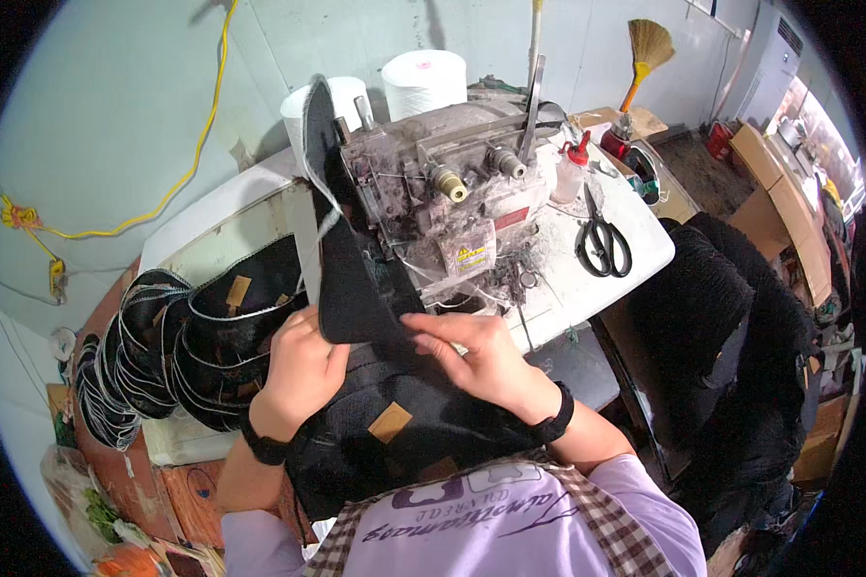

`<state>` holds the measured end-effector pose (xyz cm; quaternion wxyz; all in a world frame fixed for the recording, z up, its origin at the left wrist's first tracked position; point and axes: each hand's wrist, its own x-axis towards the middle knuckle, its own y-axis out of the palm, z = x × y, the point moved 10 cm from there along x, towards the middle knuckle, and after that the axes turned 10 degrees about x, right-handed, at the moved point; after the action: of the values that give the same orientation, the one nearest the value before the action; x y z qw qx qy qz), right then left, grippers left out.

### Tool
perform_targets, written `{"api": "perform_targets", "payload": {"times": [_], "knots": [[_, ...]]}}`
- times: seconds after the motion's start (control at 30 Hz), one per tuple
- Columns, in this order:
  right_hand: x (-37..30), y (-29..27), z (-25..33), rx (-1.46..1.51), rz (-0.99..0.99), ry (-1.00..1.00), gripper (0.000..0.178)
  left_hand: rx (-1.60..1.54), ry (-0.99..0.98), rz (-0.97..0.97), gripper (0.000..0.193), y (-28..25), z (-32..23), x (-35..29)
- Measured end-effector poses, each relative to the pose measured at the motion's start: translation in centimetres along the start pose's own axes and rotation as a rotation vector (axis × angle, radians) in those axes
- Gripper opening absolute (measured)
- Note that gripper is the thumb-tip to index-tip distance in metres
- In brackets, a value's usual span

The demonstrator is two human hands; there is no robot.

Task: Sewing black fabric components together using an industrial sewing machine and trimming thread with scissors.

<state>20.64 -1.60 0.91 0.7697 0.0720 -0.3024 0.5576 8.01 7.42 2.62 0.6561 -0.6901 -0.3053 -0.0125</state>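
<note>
A black fabric piece [356,298] with a pale edge runs up along the left side of a dusty overlock sewing machine [443,192], its far end standing curled. My left hand [308,361] is closed on the piece's near left edge, the fingertips partly hidden. Thumb and forefinger of my right hand [476,356] pinch its near right edge, just in front of the machine. Across my lap lies more black fabric [346,423] with a tan paper tag [390,422]. To the left, a row of black pieces with white-stitched edges [226,337] rests on the table.
Black-handled scissors [602,245] and a red-capped bottle [570,173] lie and stand on the white tabletop [635,226] right of the machine. Behind it are white thread cones [423,82]. Dark fabric piles [712,308] fill the right. A yellow cord [197,159] hangs on the wall.
</note>
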Motion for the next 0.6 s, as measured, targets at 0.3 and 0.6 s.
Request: {"api": "perform_targets", "payload": {"times": [0.3,0.6], "knots": [[-1.4,3.3,-1.4,-0.181,0.16,-0.052,0.016,-1.262,-0.521,-0.013,0.023,0.4,0.2,-2.1],[-1.4,1.3,-3.2,-0.256,-0.039,-0.183,0.041,-1.003,-0.568,-0.056,0.047,3.1,7.6,0.1]]}}
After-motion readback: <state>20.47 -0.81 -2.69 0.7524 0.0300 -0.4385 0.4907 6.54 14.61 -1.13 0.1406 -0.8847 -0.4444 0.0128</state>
